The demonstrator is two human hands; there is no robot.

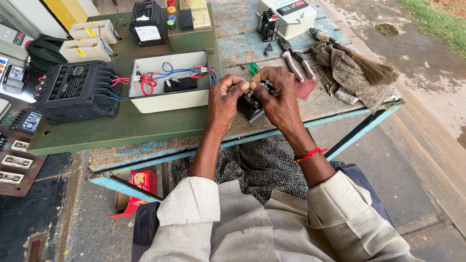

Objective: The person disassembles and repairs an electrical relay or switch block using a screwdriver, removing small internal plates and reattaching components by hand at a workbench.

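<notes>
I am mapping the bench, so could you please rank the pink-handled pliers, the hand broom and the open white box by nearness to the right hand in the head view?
From the right hand:
1. Pink-handled pliers, just beyond it to the right.
2. Open white box, to the left, past the left hand.
3. Hand broom, far right on the cloth.

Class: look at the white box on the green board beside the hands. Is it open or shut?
Open. The white box has no lid on; red and blue wires and a black part show inside.

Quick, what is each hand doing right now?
Left hand: fingers closed, pinching at the top of the small black switch.
Right hand: fingers closed on the same switch, gripping it from above.
</notes>
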